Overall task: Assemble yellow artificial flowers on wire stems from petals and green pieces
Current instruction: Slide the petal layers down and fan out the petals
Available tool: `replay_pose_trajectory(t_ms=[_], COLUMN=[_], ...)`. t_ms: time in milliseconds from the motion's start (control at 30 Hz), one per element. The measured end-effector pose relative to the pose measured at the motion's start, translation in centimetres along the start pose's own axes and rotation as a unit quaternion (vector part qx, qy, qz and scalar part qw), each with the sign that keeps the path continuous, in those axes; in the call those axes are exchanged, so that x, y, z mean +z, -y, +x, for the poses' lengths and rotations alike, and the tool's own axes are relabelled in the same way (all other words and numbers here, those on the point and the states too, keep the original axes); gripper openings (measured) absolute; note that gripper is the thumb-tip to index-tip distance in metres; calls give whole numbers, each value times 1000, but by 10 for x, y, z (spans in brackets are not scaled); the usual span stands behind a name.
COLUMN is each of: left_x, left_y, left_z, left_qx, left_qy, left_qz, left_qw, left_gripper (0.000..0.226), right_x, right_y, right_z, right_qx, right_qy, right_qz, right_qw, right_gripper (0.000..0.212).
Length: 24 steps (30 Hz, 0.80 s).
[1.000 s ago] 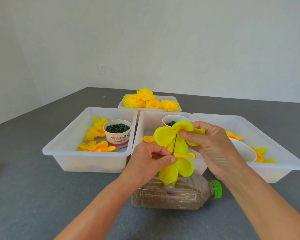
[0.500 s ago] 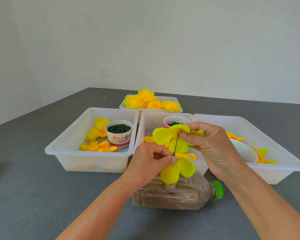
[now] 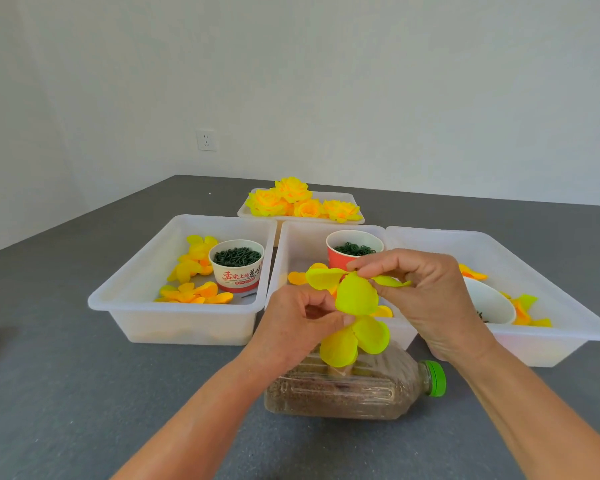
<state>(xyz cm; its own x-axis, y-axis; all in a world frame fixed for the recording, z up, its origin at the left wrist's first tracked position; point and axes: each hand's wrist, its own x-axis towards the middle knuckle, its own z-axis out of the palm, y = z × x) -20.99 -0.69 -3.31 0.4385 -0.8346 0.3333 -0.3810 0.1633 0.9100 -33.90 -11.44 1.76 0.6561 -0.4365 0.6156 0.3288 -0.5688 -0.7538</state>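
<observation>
Yellow petals (image 3: 356, 299) mid-stack above the bottle (image 3: 354, 393): left hand (image 3: 298, 327) pinches below, right hand (image 3: 420, 292) pinches the top layer. Five flowers (image 3: 298, 202) done far; many loose petals left.

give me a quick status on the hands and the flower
Left hand pinches lower petal layer. Right hand pinches upper petal piece above it. Bottle lies below; nothing blocking.
</observation>
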Motion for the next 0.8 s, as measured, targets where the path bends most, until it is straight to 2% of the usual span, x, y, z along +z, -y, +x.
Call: replay_pose_trajectory(t_ms=[100, 167, 267, 367, 467, 667, 800], left_x=[0, -1, -1, 0, 0, 0, 2], left_y=[-1, -1, -1, -2, -3, 0, 0], left_z=[-1, -1, -2, -3, -4, -3, -2], left_qx=[17, 19, 7, -9, -12, -20, -21], left_qy=[1, -3, -5, -6, -11, -43, -116], left_qz=[4, 10, -3, -36, -47, -77, -22], left_qw=[1000, 1000, 1000, 999, 999, 996, 993], left_gripper=[15, 12, 11, 24, 34, 27, 46], right_x=[-1, -2, -4, -5, -5, -8, -8], right_y=[-4, -6, -9, -12, -16, -27, -32], right_z=[0, 0, 0, -1, 0, 1, -1], right_qx=[-42, -78, -120, -139, -159, -161, -142], right_qy=[4, 8, 7, -1, 4, 49, 74], right_qz=[-61, -94, -129, -157, -167, -141, -132], right_qw=[997, 992, 984, 978, 973, 976, 978], right_gripper=[30, 32, 23, 11, 9, 7, 7])
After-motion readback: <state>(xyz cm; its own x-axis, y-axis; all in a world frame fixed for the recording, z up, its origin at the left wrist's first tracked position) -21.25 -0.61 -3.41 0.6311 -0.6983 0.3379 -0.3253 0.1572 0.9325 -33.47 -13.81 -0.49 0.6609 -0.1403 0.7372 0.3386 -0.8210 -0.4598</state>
